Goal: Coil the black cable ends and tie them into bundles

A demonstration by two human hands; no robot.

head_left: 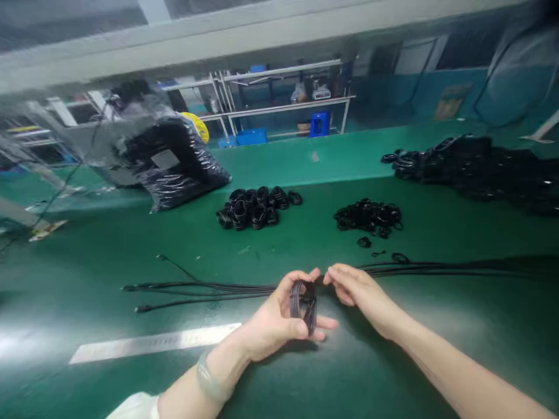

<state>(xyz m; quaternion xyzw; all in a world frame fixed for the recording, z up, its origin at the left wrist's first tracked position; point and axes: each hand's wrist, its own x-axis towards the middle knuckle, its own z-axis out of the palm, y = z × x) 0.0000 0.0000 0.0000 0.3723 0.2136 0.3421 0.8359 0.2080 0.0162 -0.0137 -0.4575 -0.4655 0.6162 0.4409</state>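
Observation:
My left hand [279,320] holds a small coil of black cable [296,299], its fingers wrapped around the loops. Close to the right of the coil is my right hand [356,285], with thumb and fingertips pinched together near a dark end. Whatever those fingertips grip is too small to make out. Several long black cables [236,290] lie across the green table, passing behind both hands, with their ends spread at the left. A pale bracelet circles my left wrist.
Coiled cables [258,208] are piled beyond my hands, with small black ties [369,215] to their right. A metal ruler [157,343] lies front left. Plastic-wrapped black goods [174,160] stand back left; a large dark heap [484,169] is back right. Shelving [288,107] stands behind.

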